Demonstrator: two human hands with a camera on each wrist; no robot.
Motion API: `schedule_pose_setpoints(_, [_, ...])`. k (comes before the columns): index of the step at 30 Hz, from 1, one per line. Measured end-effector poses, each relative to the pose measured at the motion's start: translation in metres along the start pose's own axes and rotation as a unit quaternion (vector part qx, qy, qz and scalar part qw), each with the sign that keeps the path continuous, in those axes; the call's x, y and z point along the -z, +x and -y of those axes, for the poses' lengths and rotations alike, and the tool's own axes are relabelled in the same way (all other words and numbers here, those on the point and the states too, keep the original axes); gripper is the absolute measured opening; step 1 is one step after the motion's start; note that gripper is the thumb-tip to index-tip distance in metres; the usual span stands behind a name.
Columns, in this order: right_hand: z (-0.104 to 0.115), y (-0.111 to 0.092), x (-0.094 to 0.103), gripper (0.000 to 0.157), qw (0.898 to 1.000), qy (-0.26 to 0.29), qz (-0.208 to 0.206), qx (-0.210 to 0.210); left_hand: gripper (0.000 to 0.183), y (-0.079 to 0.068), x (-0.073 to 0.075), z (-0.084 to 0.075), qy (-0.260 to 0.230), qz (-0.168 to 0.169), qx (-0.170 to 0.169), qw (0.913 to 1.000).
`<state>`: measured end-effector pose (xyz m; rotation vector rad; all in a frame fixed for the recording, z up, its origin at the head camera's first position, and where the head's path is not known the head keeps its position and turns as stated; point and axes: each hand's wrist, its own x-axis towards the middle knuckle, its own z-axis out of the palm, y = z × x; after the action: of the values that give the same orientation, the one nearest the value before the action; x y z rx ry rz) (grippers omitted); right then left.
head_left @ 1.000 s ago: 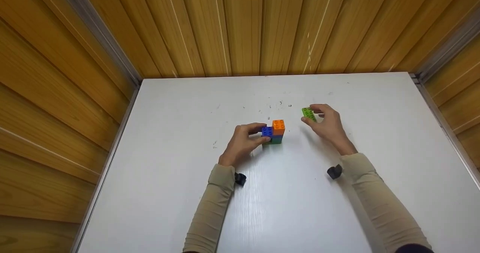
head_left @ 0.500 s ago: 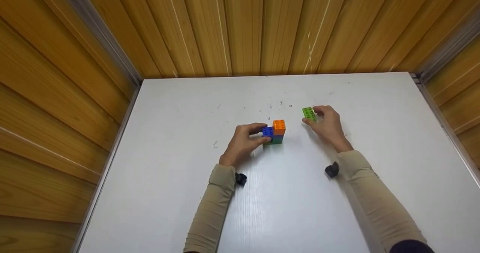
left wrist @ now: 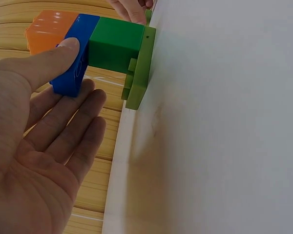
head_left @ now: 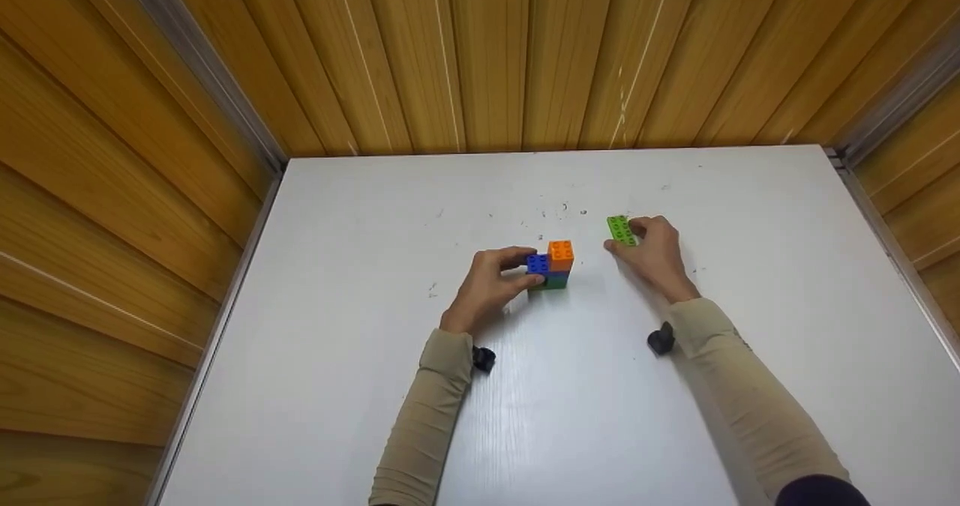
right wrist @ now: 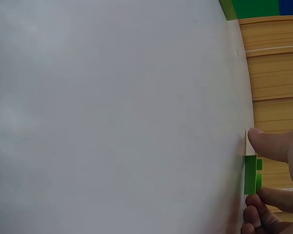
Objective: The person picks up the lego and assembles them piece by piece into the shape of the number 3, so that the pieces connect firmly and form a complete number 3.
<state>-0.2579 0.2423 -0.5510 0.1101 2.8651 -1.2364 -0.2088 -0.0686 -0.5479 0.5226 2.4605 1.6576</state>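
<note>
My left hand pinches the blue brick of a small stack between thumb and fingers. The stack has a light green plate at the bottom, a green brick on it, then the blue brick and an orange brick on top. To the right, a flat bright green brick lies on the table, studs up. My right hand is beside it; in the right wrist view the thumb is apart from the brick, while a finger is at its other end.
The white table has small dark marks beyond the stack. Wood-panelled walls rise behind the table and on its sides. A small black device is on each wrist.
My right hand has shifted slightly toward me, its fingers and thumb sliding along the bright green brick, which has stayed nearly in place. The left hand keeps its hold on the stack.
</note>
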Motion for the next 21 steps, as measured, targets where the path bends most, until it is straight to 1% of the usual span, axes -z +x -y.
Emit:
schedule_pose_setpoints(5, [-0.0011,0.0004,0.0010,0.066,1.000,0.005,0.003,-0.010,0.048,0.0001,-0.0003,-0.0005,-0.002,0.002,0.003,1.0000])
schedule_pose_setpoints(12, [-0.0027,0.0025,0.0039,0.053,1.000,0.012,0.002,0.007,0.046,0.0005,0.0003,-0.0006,-0.002,-0.002,0.007,1.0000])
schedule_pose_setpoints(17, [-0.0032,0.0026,0.0057,0.053,1.000,0.002,0.011,0.011,0.047,-0.0003,-0.0003,-0.0007,0.002,-0.002,0.010,1.0000])
schedule_pose_setpoints(21, [-0.0029,0.0024,0.0074,0.052,1.000,0.006,0.013,0.009,0.048,0.0002,-0.0014,-0.0002,0.002,-0.001,0.010,0.9999])
